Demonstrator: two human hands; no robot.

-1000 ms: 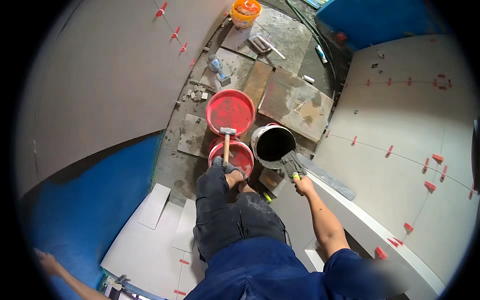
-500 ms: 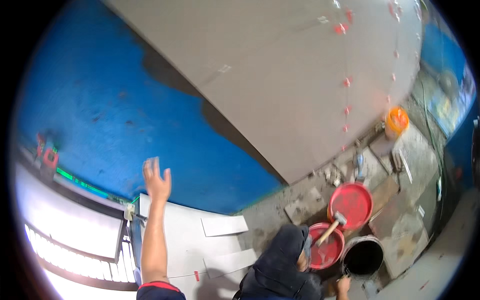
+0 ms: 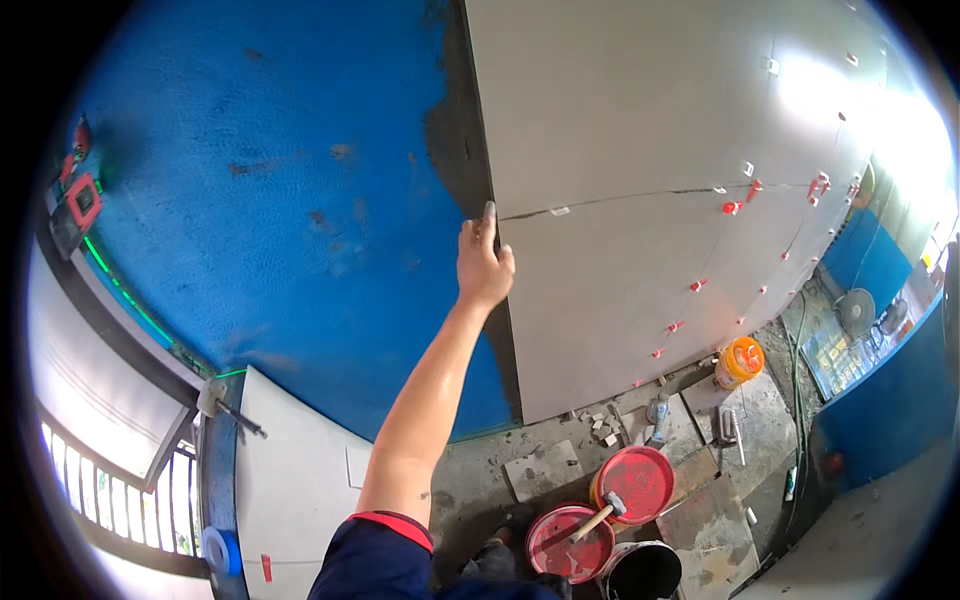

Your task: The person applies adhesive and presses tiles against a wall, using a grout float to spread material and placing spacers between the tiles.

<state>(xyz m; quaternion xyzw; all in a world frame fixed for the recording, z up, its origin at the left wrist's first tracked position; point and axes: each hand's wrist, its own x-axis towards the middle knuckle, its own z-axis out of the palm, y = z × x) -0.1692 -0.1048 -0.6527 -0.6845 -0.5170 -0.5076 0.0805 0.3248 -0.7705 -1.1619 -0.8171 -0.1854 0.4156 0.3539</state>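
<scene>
My left hand (image 3: pixel 485 265) is raised at the end of a bare forearm against the wall, at the left edge of a large grey tile (image 3: pixel 600 300). Its index finger points up along that edge, and the thumb is apart on the tile's side. I see nothing held in it. Just right of the fingertips, a thin joint separates this tile from the upper grey tile (image 3: pixel 620 90), with small white clips (image 3: pixel 560 211) along it. Blue-coated wall (image 3: pixel 300 230) lies left of the hand, and a dark adhesive strip (image 3: pixel 462 140) borders the tiles. My right hand is out of view.
Red wedges (image 3: pixel 697 286) stick out of joints farther right. Below stand two red-topped buckets, one (image 3: pixel 640 475) beside the other (image 3: pixel 560 540), with a mallet (image 3: pixel 600 520) across them, a dark-filled bucket (image 3: pixel 645 572) and an orange bucket (image 3: pixel 740 360). A laser level (image 3: pixel 82 200) is at the left.
My left hand has gone from over the blue wall, fingers spread, to the tile edge on the right. The view has turned; the dark-clothed shape and lower hand near the buckets no longer show.
</scene>
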